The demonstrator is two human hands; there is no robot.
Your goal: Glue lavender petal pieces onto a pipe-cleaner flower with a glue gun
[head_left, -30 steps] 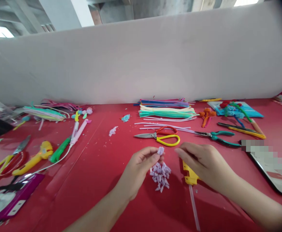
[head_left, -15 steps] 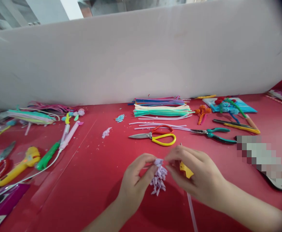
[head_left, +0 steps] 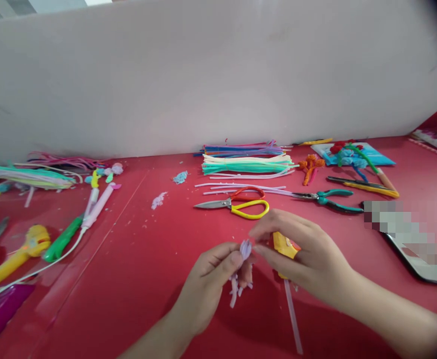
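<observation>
My left hand (head_left: 207,284) pinches a bunch of lilac pipe cleaner pieces (head_left: 246,249) between thumb and fingers. Several short lilac ends hang below its fingertips. My right hand (head_left: 308,252) is at the right edge of the bunch, thumb and index finger curved and slightly apart; whether they touch it I cannot make out. Partly behind the right hand lies a yellow packet (head_left: 284,245). One lilac strip (head_left: 293,316) runs from beneath the packet toward me. Just beyond my hands rest scissors (head_left: 250,209) with red and yellow handles.
Bundled pipe cleaners (head_left: 246,164) lie by the white partition (head_left: 218,75). Teal-handled pliers (head_left: 334,199), orange twisted pipe cleaners (head_left: 310,167) and a blurred-out flat object (head_left: 409,244) are to the right. At left are a yellow tool (head_left: 20,252), a green-handled tool (head_left: 63,239) and a pink corded tool (head_left: 99,207).
The lilac bunch has turned in my left hand, its top now gathered upright and fewer ends showing below. My right hand stays close beside it. The view has tipped slightly downward.
</observation>
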